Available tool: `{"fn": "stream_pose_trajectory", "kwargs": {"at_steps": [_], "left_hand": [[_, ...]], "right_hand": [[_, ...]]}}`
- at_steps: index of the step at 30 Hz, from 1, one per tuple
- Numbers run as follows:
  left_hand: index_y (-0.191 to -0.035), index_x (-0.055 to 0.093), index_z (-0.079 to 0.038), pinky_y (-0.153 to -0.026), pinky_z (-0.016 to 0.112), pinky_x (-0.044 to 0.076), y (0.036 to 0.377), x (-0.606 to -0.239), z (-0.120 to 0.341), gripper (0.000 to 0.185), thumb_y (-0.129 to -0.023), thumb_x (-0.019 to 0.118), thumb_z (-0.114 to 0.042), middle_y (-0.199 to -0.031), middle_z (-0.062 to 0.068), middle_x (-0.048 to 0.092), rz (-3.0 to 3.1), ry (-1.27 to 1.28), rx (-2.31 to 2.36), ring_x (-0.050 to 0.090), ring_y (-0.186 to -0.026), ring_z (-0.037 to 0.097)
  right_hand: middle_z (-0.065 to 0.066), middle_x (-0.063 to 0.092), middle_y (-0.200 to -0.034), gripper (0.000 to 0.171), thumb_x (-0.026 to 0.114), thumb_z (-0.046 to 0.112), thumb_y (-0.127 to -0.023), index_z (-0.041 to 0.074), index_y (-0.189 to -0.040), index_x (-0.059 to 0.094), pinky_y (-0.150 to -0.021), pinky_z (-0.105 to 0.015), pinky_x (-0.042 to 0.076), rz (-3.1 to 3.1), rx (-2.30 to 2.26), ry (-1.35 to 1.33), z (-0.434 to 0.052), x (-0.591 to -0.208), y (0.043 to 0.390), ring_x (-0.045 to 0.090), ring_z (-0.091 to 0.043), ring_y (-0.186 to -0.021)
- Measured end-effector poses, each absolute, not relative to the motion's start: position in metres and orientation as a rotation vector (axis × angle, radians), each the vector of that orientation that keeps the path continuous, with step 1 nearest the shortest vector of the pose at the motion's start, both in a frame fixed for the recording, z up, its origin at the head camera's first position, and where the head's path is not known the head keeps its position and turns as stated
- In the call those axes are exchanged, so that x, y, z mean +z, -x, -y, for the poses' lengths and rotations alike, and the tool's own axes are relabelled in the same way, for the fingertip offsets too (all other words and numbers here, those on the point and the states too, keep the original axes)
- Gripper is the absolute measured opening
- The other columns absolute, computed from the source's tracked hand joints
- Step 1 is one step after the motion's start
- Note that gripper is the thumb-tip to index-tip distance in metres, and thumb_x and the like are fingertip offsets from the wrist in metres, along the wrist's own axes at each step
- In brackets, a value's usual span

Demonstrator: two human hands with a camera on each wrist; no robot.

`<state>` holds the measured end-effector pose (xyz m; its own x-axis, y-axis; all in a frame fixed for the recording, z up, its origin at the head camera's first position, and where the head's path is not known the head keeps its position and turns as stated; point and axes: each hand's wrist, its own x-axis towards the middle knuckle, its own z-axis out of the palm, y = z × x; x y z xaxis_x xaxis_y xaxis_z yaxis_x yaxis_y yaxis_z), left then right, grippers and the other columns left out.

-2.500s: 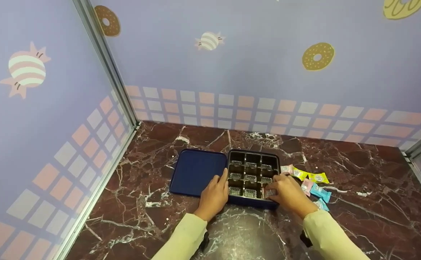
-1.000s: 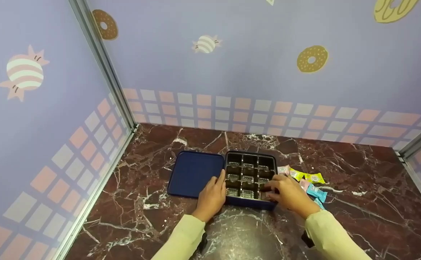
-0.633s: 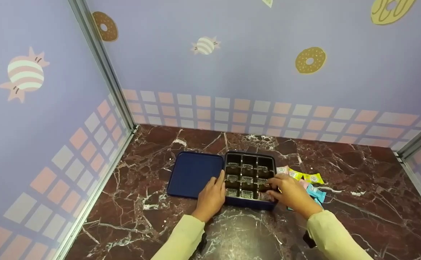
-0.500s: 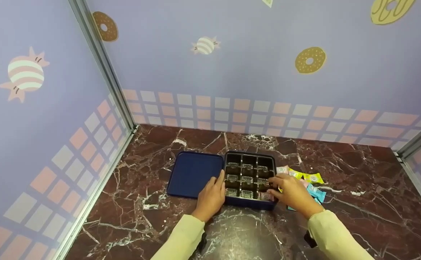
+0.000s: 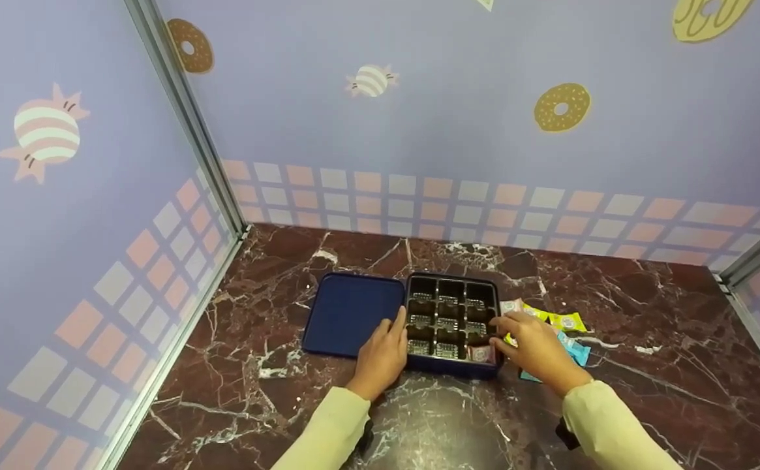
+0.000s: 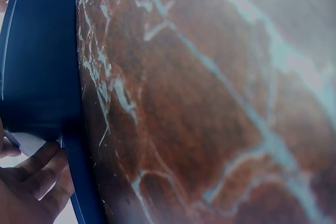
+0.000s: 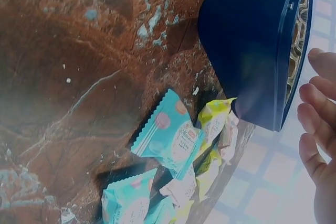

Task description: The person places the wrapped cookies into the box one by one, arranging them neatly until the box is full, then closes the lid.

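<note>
A person in pale sleeves is working at a dark marbled table (image 5: 647, 339). In the lower middle of the head view a blue box (image 5: 453, 320) with nine dark compartments is sitting on the table, and its lid (image 5: 350, 312) is lying flat just to the left of it, touching its side.

The left hand (image 5: 383, 356) is resting at the seam between lid and box, thumb lying up along the box's left edge, fingers loosely curled against the near left corner. In the left wrist view the fingers (image 6: 31, 174) are showing at the lower left, pressing against the blue wall of the box (image 6: 47, 77).

The right hand (image 5: 536, 346) is hovering at the box's right edge with its fingers relaxed and slightly spread, holding nothing. In the right wrist view these fingers (image 7: 315, 124) are showing at the right edge of the frame, apart from the box (image 7: 252, 51).

A pink sweet (image 5: 482, 354) is lying in the lower right compartment of the box, just left of the right hand.

More wrapped sweets (image 5: 565, 321), yellow, pink and turquoise, are lying in a loose pile on the table just right of the box, partly under the right hand. The right wrist view is showing the same pile (image 7: 176, 140) in the lower middle, a turquoise packet on top.
</note>
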<state>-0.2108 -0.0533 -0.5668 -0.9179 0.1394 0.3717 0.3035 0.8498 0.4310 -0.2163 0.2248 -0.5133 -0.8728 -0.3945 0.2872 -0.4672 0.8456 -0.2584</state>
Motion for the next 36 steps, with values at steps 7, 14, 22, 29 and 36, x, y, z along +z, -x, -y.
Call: {"fn": "stream_pose_trajectory", "kwargs": {"at_steps": [7, 14, 22, 29, 36], "left_hand": [[-0.142, 0.05, -0.009, -0.058, 0.036, 0.05, 0.212, -0.566, 0.054, 0.044, -0.099, 0.052, -0.019, -0.089, 0.008, 0.057, 2.674, 0.34, -0.69, 0.05, -0.064, 0.019], [-0.142, 0.05, -0.009, -0.058, 0.036, 0.05, 0.212, -0.567, 0.053, 0.044, -0.099, 0.053, -0.018, -0.088, 0.008, 0.056, 2.673, 0.345, -0.677, 0.05, -0.065, 0.019], [-0.141, 0.051, -0.009, -0.059, 0.036, 0.05, 0.212, -0.568, 0.053, 0.044, -0.098, 0.054, -0.017, -0.088, 0.008, 0.056, 2.667, 0.338, -0.682, 0.051, -0.066, 0.02], [-0.142, 0.049, -0.009, -0.058, 0.035, 0.049, 0.211, -0.566, 0.054, 0.044, -0.099, 0.052, -0.019, -0.088, 0.007, 0.056, 2.682, 0.345, -0.684, 0.05, -0.066, 0.019], [-0.144, 0.048, -0.01, -0.057, 0.034, 0.049, 0.21, -0.565, 0.055, 0.044, -0.101, 0.05, -0.02, -0.09, 0.007, 0.057, 2.698, 0.356, -0.685, 0.05, -0.065, 0.018]], "right_hand": [[-0.008, 0.069, -0.106, 0.027, 0.075, 0.025, -0.085, 0.009, -0.106, 0.072, -0.079, -0.05, 0.055, 2.793, 0.468, -0.664, -0.228, -0.514, 0.218, 0.066, -0.027, -0.097], [-0.008, 0.068, -0.11, 0.027, 0.074, 0.025, -0.086, 0.009, -0.108, 0.071, -0.078, -0.044, 0.056, 2.82, 0.487, -0.655, -0.233, -0.514, 0.219, 0.066, -0.022, -0.093], [-0.004, 0.067, -0.099, 0.026, 0.076, 0.022, -0.084, 0.01, -0.106, 0.071, -0.072, -0.039, 0.055, 2.792, 0.474, -0.673, -0.241, -0.515, 0.22, 0.066, -0.019, -0.083], [-0.002, 0.067, -0.093, 0.025, 0.08, 0.015, -0.079, 0.01, -0.103, 0.072, -0.07, -0.038, 0.055, 2.767, 0.45, -0.692, -0.244, -0.517, 0.222, 0.065, -0.017, -0.08], [-0.005, 0.068, -0.094, 0.022, 0.08, 0.012, -0.078, 0.011, -0.099, 0.072, -0.073, -0.041, 0.056, 2.756, 0.455, -0.701, -0.247, -0.518, 0.225, 0.066, -0.021, -0.084]]}}
